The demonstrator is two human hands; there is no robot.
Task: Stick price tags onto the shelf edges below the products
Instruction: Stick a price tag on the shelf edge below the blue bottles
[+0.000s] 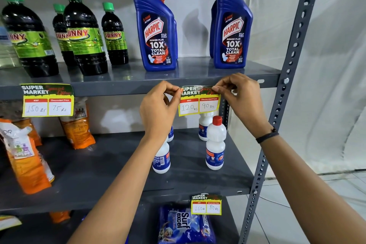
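Note:
A yellow and green price tag (199,103) reading 120 and 90 hangs against the front edge of the upper grey shelf (122,87), below the blue Harpic bottles (156,31). My left hand (158,109) pinches its top left corner. My right hand (239,97) pinches its top right corner. Clear tape shines along the tag's top strip. Another tag (47,100) reading 150 and 75 is stuck on the same edge below the dark Sunny bottles (83,33). A third tag (206,205) sits on the middle shelf's edge.
White bottles with red caps (215,144) stand on the middle shelf behind my arms. Orange pouches (25,156) lean at the left. A blue Surf Excel pack (184,226) lies on the lowest shelf. The perforated grey upright (285,93) bounds the shelf's right side.

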